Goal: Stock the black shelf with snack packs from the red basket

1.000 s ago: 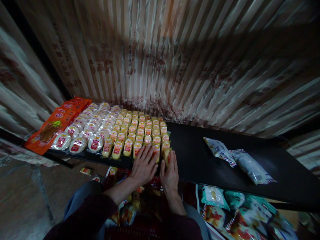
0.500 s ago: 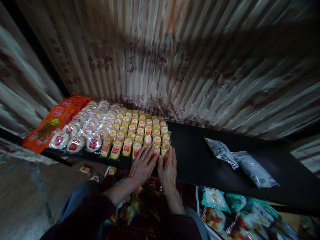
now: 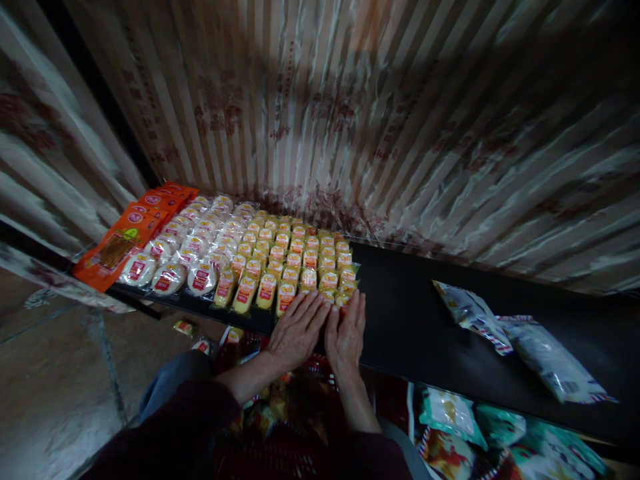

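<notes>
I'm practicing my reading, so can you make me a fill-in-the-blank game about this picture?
1. The flat pouches at the left end of the shelf are colored ____.
2. Beside them, the white packs have a shape that is ____.
3. The left hand and right hand are at the front of small packs colored ____.
4. The number of silvery bags lying on the shelf's right part is ____.

Missing words: orange; round; yellow; two.

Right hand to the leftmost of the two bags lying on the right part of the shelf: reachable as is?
Likely yes. Between the right hand and that bag I see only flat black shelf. The hand is at the yellow packs, so it would need to swing right.
</notes>
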Available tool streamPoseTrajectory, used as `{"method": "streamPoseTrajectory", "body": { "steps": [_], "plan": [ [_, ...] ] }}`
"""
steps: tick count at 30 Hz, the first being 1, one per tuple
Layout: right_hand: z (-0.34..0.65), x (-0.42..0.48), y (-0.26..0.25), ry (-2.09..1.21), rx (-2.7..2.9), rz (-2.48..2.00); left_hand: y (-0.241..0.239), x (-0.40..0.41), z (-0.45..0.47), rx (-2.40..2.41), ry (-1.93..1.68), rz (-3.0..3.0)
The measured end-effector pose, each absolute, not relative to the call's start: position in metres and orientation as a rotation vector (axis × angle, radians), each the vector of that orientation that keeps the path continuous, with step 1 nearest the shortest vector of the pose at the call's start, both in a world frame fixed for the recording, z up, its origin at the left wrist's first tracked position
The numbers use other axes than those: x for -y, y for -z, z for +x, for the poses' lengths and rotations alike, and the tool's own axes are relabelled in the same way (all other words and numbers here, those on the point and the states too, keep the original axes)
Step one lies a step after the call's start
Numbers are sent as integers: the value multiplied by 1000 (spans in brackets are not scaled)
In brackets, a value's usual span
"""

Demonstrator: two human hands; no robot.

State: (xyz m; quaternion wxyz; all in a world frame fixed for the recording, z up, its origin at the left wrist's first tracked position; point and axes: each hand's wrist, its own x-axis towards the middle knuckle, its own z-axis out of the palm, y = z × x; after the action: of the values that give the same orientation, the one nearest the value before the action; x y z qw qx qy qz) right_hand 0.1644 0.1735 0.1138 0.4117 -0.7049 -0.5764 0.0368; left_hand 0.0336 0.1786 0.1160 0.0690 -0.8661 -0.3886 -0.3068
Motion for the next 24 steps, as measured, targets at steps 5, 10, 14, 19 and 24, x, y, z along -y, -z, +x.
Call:
{"method": "streamPoseTrajectory", "body": {
  "steps": [5, 10, 14, 19, 24],
  "plan": [
    [165, -173, -114, -35, 1516, -1748, -118, -174, 32, 1269, 927, -2561],
    [165, -175, -111, -111, 1527, -1771, -120, -174, 31, 1277, 899, -2608],
    [163, -173, -112, -77, 1504, -1770, -119, -173, 31, 1256, 905, -2613],
    [165, -169, -112, -42, 1500, -1746, -121, -165, 23, 1328, 980, -2523],
    [170, -169, -110, -55, 1452, -1697, -126, -160, -2, 1516, 1221, -2328]
  ]
}}
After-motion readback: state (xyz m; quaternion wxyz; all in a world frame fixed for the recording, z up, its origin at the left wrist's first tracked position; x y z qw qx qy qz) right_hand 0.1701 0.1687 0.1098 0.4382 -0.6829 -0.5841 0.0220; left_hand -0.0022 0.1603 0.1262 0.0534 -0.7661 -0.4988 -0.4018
